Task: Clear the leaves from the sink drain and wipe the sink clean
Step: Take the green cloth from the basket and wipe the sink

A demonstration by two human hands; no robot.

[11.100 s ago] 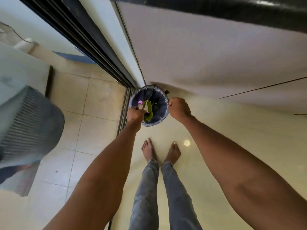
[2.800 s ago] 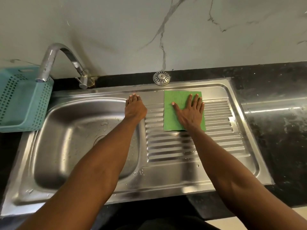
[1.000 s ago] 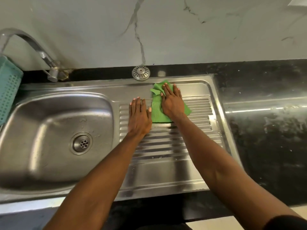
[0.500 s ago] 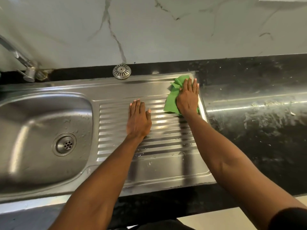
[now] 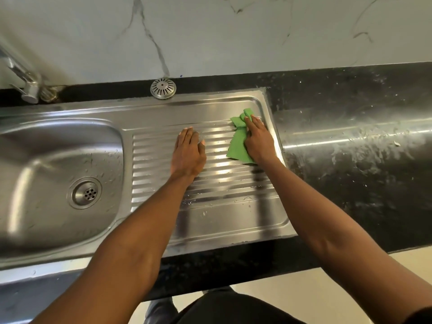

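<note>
Stainless ribs of the drainboard (image 5: 210, 211) are crossed near the right rim by the green cloth (image 5: 237, 146), pinned under the flat, straight fingers of the right hand (image 5: 258, 141), while the left hand (image 5: 188, 155) is laid flat and open-fingered at its 9 o'clock and the drain (image 5: 87, 194) is found well apart toward 8 o'clock.

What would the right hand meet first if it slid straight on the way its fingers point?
Probably the bunched end of the green cloth, just ahead of the right hand; beyond it, the raised back rim of the sink.
</note>
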